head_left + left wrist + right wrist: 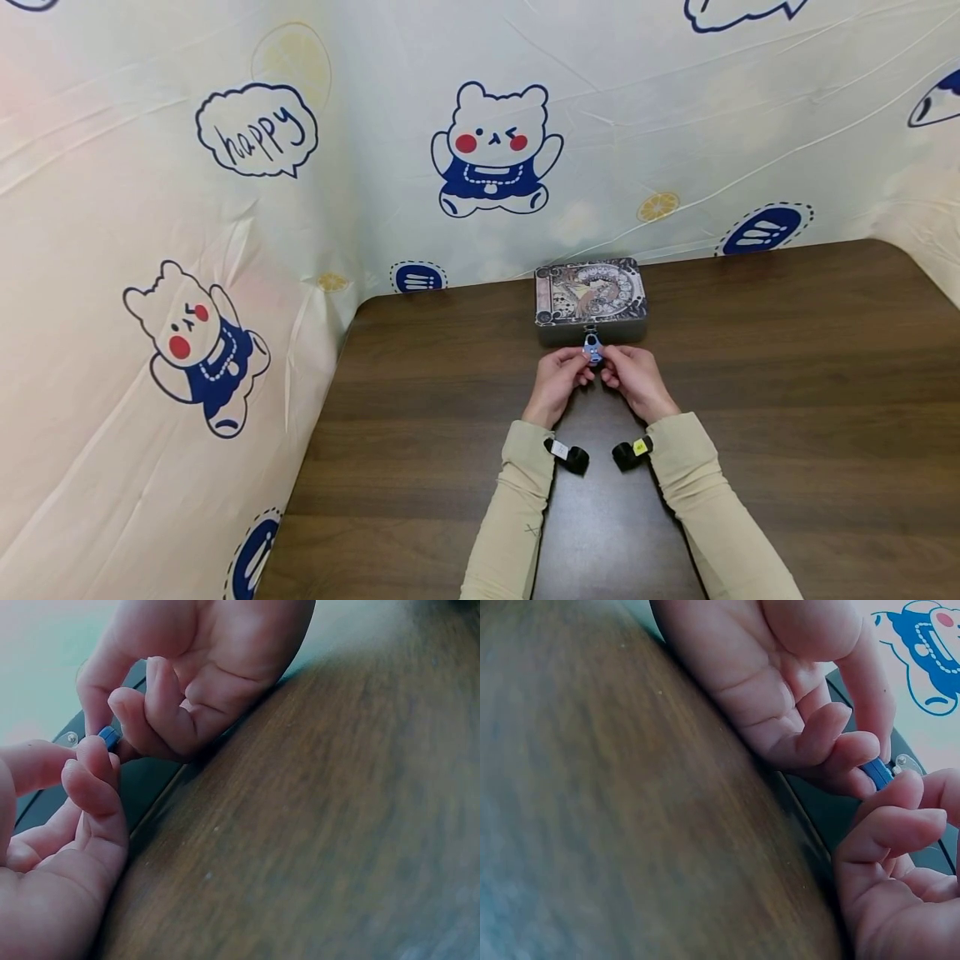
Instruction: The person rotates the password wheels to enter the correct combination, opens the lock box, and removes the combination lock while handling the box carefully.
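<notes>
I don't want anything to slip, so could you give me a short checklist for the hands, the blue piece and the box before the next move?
1. Left hand pinching the small blue piece: ok.
2. Right hand pinching it too: ok.
3. Box resting flat on the table: ok.
4. Lid down: ok, it looks closed.
5. Sleeves away from the box: ok, both cuffs stop short of it.
6. Blue piece fastened to the box: cannot tell, too small and partly covered by fingers.
</notes>
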### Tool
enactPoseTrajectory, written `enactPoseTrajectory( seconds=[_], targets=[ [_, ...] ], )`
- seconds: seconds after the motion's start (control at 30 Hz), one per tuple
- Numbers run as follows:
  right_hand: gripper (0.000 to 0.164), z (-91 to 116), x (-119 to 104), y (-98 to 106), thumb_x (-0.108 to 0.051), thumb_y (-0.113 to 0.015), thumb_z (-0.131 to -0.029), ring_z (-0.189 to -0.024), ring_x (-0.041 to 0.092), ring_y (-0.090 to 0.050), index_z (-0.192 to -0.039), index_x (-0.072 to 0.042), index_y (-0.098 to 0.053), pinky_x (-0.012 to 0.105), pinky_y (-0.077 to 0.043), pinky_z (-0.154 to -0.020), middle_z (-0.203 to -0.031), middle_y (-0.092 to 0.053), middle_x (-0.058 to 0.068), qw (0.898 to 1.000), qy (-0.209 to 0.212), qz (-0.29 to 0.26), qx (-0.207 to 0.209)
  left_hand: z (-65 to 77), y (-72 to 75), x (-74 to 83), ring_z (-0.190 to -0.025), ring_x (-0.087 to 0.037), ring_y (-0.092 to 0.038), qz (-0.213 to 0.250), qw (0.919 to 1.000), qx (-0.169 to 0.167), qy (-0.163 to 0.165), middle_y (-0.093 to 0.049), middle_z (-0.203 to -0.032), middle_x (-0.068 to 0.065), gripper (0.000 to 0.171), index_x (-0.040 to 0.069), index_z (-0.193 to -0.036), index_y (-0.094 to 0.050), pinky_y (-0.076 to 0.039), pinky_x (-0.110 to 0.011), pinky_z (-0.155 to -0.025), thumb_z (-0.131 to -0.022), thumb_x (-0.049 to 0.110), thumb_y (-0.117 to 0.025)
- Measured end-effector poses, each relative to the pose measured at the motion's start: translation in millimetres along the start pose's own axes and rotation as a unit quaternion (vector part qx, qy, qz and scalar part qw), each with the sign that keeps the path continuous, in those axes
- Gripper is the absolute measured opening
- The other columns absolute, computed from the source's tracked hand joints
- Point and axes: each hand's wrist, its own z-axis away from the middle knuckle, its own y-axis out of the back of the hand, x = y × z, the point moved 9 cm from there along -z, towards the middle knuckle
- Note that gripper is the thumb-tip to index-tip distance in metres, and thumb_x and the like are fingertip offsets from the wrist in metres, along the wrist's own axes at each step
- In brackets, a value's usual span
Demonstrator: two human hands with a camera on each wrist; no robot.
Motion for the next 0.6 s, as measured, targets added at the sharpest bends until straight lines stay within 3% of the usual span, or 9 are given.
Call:
enactPoseTrajectory(
  seconds=[0.23,0.6],
  targets=[
    [0.026,0.3,3.9,1.3,-0.022,-0.056,-0.096,-0.051,0.004,-0.049,-0.076,-0.005,-0.052,0.015,-0.042,-0.045,-0.060,-0.047,-0.005,1.000,-0.022,0.020,0.007,1.2,1.3,1.2,-0.055,-0.005,-0.056,0.002,1.0000,0.004,0.003,-0.062,-0.072,0.002,0.020,-0.013,-0.105,-0.063,-0.047,-0.015,-0.051,-0.091,0.001,-0.060],
    [0.022,1.3,2.8,1.2,-0.020,-0.056,-0.096,-0.053,0.004,-0.049,-0.080,-0.005,-0.053,0.015,-0.043,-0.047,-0.062,-0.048,-0.005,0.999,-0.022,0.027,0.003,1.9,-0.9,0.9,-0.055,-0.004,-0.056,0.013,0.9999,-0.003,0.007,-0.062,-0.071,0.002,0.022,-0.017,-0.108,-0.059,-0.045,-0.015,-0.051,-0.091,-0.001,-0.057]
  ],
)
